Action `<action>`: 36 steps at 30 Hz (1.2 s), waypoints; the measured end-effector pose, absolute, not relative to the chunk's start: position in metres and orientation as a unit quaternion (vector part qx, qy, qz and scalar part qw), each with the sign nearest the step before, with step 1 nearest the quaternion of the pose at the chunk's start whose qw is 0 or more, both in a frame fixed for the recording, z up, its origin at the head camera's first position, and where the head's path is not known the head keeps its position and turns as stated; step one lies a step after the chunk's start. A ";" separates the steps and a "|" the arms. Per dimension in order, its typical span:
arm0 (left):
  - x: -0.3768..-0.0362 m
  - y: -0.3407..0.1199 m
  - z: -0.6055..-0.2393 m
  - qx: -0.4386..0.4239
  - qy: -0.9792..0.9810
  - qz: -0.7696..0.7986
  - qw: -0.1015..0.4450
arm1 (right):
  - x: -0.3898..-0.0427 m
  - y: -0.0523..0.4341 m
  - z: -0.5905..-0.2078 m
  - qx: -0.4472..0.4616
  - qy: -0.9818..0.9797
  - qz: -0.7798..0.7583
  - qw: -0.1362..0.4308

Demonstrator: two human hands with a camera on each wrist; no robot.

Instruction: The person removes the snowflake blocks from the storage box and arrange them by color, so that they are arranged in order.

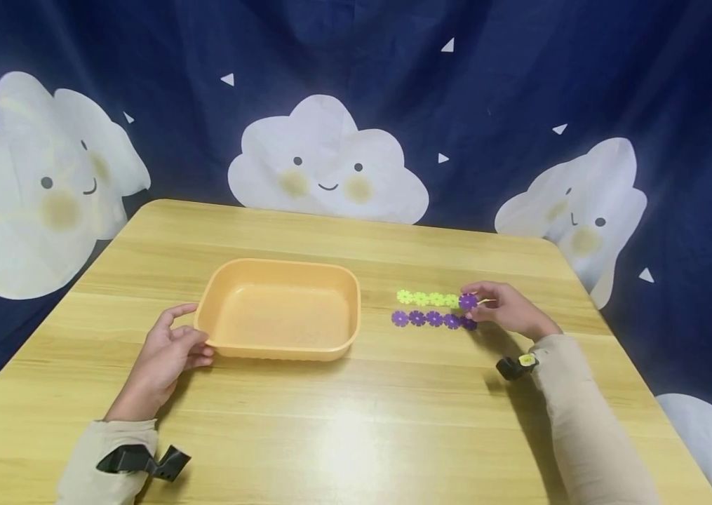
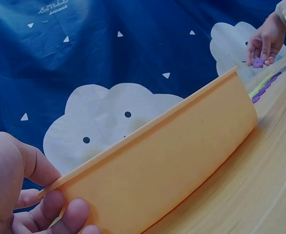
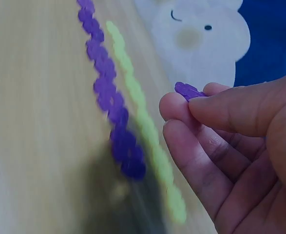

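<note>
Beside two left-to-right flower rows, right hand (image 1: 507,308) pinches a purple flower piece (image 1: 468,301) flat; left hand (image 1: 166,354) grips the tub (image 1: 280,347).

Orange tray (image 1: 280,270), purple flower piece (image 1: 468,301)

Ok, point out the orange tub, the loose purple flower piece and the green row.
orange tub (image 1: 280,267): head view, on its far rim.
purple flower piece (image 3: 187,90): right wrist view, on its edge showing between thumb and fingers.
green row (image 1: 428,299): head view, on a middle flower.
</note>
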State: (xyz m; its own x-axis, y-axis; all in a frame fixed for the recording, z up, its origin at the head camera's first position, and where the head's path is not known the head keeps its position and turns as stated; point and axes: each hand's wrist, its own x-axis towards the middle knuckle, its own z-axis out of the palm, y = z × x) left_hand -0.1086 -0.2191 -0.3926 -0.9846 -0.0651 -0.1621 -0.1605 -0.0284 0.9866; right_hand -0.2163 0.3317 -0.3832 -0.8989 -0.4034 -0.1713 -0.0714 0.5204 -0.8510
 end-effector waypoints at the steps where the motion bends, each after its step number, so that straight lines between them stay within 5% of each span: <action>1: -0.109 -0.219 -0.392 -0.082 0.696 0.713 0.033 | -0.214 0.335 -0.385 -0.134 0.852 -0.473 0.178; 36: -0.114 -0.222 -0.393 -0.080 0.702 0.706 0.038 | -0.203 0.357 -0.399 -0.172 0.942 -0.263 0.116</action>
State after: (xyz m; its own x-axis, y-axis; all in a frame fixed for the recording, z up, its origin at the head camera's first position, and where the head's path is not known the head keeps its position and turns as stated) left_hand -0.1136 -0.2215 -0.3928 -0.9843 -0.0594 -0.1662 -0.1659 -0.0107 0.9861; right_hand -0.2031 0.3572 -0.3988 -0.9141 -0.3849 -0.1274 -0.2634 0.8028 -0.5349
